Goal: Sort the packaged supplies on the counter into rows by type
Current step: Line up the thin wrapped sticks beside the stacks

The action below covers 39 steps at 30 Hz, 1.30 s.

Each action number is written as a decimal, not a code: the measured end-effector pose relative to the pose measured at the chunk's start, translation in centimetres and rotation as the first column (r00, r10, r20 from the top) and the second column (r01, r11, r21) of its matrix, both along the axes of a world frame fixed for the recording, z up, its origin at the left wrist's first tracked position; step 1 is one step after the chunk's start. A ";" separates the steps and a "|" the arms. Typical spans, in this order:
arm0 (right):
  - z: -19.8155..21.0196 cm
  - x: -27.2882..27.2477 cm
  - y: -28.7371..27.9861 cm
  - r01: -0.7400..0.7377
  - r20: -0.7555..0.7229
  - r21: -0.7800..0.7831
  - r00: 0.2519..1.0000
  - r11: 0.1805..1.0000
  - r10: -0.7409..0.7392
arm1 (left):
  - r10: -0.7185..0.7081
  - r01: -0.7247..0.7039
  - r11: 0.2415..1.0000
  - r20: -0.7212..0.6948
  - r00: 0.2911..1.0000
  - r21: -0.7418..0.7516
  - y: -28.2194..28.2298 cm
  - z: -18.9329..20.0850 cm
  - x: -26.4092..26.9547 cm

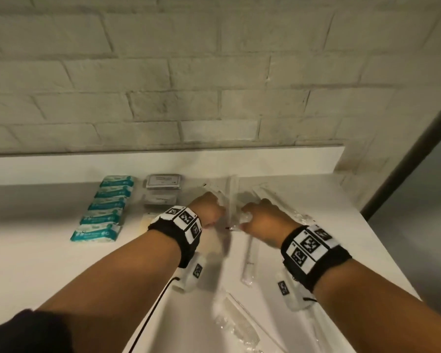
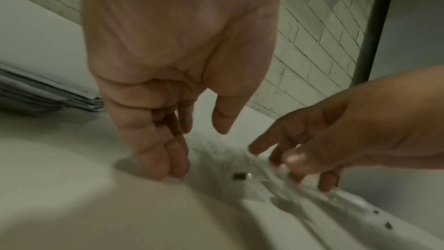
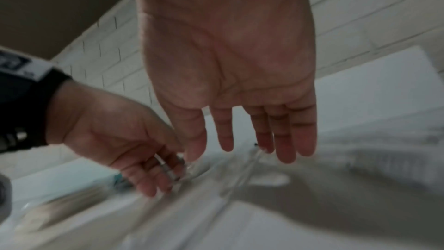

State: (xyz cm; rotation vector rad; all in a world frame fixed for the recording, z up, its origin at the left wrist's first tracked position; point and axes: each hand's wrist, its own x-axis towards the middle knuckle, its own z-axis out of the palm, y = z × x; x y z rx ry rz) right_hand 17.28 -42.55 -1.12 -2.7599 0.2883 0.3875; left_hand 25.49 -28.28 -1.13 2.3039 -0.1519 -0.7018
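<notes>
Between our two hands lies a clutter of long, clear-wrapped packets (image 1: 231,200), slim sticks sealed in crinkly film, fanned at odd angles on the white tabletop (image 1: 49,263). Our left hand (image 1: 207,209) has its fingers (image 2: 165,161) straight and close together, tips pressing down on the film edge; nothing is pinched. Our right hand (image 1: 261,217) is spread, fingers (image 3: 286,140) relaxed and touching the packets from the other side; whether any packet is really caught under them we cannot tell, since the wrist views are blurred.

Nearer to us than the hands, more clear packets (image 1: 248,261) lie loose, one pointing away from us and a broader wrapper (image 1: 236,324) close to the tabletop's near edge. To the left of the left hand the teal packs (image 1: 105,210) already stand in a neat column, and just beside them the grey sachets (image 1: 162,189) form a second one.

We judge the risks so:
- The film is slick and see-through, so flat fingertips may slide over it and the packets will skew instead of lining up.
- Overlapping wrappers may drag one another, so shifting one disturbs its neighbours.
- A sweep leftward could nudge the grey sachets out of line.
- The near wrapper could be knocked off the edge by a forearm.
</notes>
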 end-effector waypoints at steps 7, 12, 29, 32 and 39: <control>-1.6 0.3 1.1 -0.097 -0.060 -0.164 0.994 0.982 0.088 | -0.430 0.354 0.888 0.255 0.866 0.293 -0.4 -0.7 -1.9; -2.0 0.3 -0.2 -0.011 -0.038 -0.191 0.999 0.982 0.004 | -0.436 0.334 0.870 0.247 0.866 0.364 -0.7 -1.0 -2.5; -0.8 1.1 -3.2 0.118 -0.037 -0.345 0.990 0.931 -0.139 | -0.527 0.250 0.727 0.286 0.801 0.639 2.7 -0.9 -4.5; -0.6 1.3 -2.8 0.014 0.144 -0.461 0.988 0.887 0.059 | -0.495 0.192 0.739 0.328 0.804 0.646 2.2 -1.2 -5.2; -0.8 2.6 -2.0 -0.107 -0.003 -0.422 0.993 0.900 0.117 | -0.598 0.340 0.632 0.160 0.786 0.696 2.3 0.4 -6.4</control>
